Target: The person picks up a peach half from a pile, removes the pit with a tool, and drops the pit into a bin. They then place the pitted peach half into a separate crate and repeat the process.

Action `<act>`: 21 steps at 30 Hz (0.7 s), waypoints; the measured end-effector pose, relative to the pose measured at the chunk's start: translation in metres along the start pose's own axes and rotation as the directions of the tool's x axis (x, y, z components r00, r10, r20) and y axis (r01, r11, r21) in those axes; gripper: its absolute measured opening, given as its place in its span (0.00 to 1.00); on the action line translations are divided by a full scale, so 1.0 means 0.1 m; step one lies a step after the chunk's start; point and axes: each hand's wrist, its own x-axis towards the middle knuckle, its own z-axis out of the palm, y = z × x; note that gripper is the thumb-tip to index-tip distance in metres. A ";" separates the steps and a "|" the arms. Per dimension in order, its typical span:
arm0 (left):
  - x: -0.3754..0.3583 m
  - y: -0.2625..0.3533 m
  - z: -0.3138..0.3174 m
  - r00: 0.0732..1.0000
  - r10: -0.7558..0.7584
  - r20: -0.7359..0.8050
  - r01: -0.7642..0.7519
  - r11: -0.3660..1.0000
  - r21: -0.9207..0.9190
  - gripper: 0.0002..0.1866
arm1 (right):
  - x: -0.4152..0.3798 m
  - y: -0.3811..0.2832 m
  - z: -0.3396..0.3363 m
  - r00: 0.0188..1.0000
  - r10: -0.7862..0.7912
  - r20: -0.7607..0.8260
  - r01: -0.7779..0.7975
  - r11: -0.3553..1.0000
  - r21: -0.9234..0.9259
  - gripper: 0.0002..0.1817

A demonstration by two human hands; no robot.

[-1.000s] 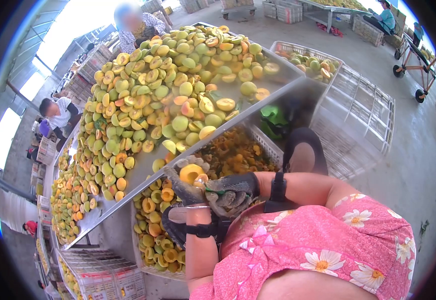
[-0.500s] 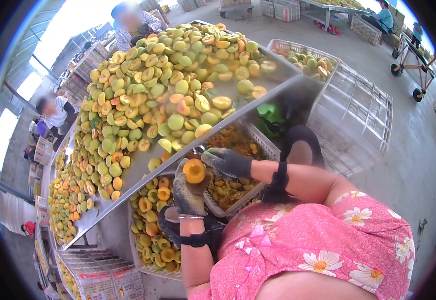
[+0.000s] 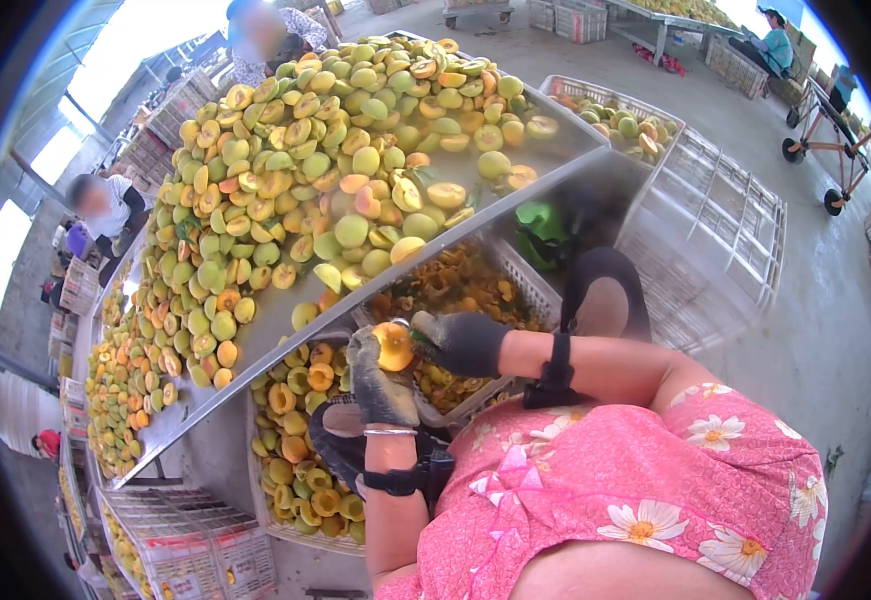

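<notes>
Movement: compared with half a second ago, the right hand (image 3: 461,342) is lower and the small tool (image 3: 402,322) has come from above the fruit half (image 3: 394,346) to its edge; the left hand (image 3: 381,385) stays almost in its place.
Fruit half: it sits in the left hand, between both hands, near the edge of the metal table (image 3: 556,165).
Left glove: its fingers are curled around the half, open only as wide as the fruit.
Right glove: its fingers are closed on the tool, which is mostly hidden; how firmly they press, I cannot tell.
Tool work: in my judgement, it goes best with the half held steady, the cut face visible, the left fingers kept below the rim, and the strokes light and even, so the flesh does not tear.
Hands and tool: two gloved hands, one tool, one half being held.
Crates near the person: one with hollowed halves (image 3: 321,545), one with scraps (image 3: 538,290), one with fruit at the table's far corner (image 3: 678,128), and one white crate (image 3: 721,215) beside it; four in total.
Fruit pile (image 3: 286,180): one large heap on the table, too many pieces to count.
Wrist straps: two dark ones, one on each arm.
</notes>
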 end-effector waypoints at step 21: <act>-0.96 1.16 -1.83 0.586 0.734 -0.343 -0.224 0.554 0.802 0.16 | 0.04 1.18 0.39 0.940 0.178 0.290 -0.020 0.880 -0.475 0.22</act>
